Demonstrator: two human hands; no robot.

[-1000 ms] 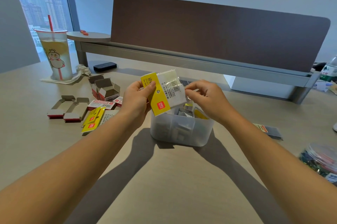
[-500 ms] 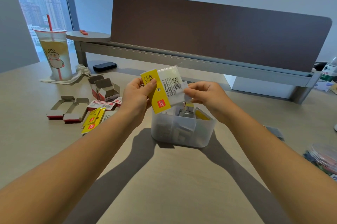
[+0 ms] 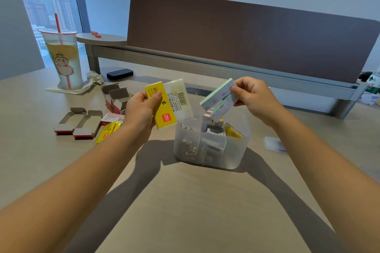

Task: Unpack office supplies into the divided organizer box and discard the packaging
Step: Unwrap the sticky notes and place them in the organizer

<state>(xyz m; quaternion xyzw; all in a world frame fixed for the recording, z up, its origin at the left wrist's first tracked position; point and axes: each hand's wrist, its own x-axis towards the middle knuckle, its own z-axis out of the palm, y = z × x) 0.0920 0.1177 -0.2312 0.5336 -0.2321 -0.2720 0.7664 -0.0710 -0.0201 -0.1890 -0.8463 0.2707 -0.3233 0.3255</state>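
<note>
Above the organizer box point(image 3: 211, 149), our left hand point(image 3: 141, 112) grips the yellow wrapper point(image 3: 166, 106) while our right hand point(image 3: 254, 96) pinches the sticky-note pad point(image 3: 220, 98).

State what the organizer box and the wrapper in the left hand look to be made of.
Organizer box: frosted translucent plastic, seemingly; its contents show blurred through the wall. Wrapper: probably thin clear plastic film with a glossy yellow printed panel; barcode visible.

The translucent plastic organizer box point(image 3: 211, 149) sits on the bench point(image 3: 185, 201) below both hands; flattened cardboard cartons point(image 3: 79, 123) lie left of the left hand point(image 3: 141, 112).
</note>
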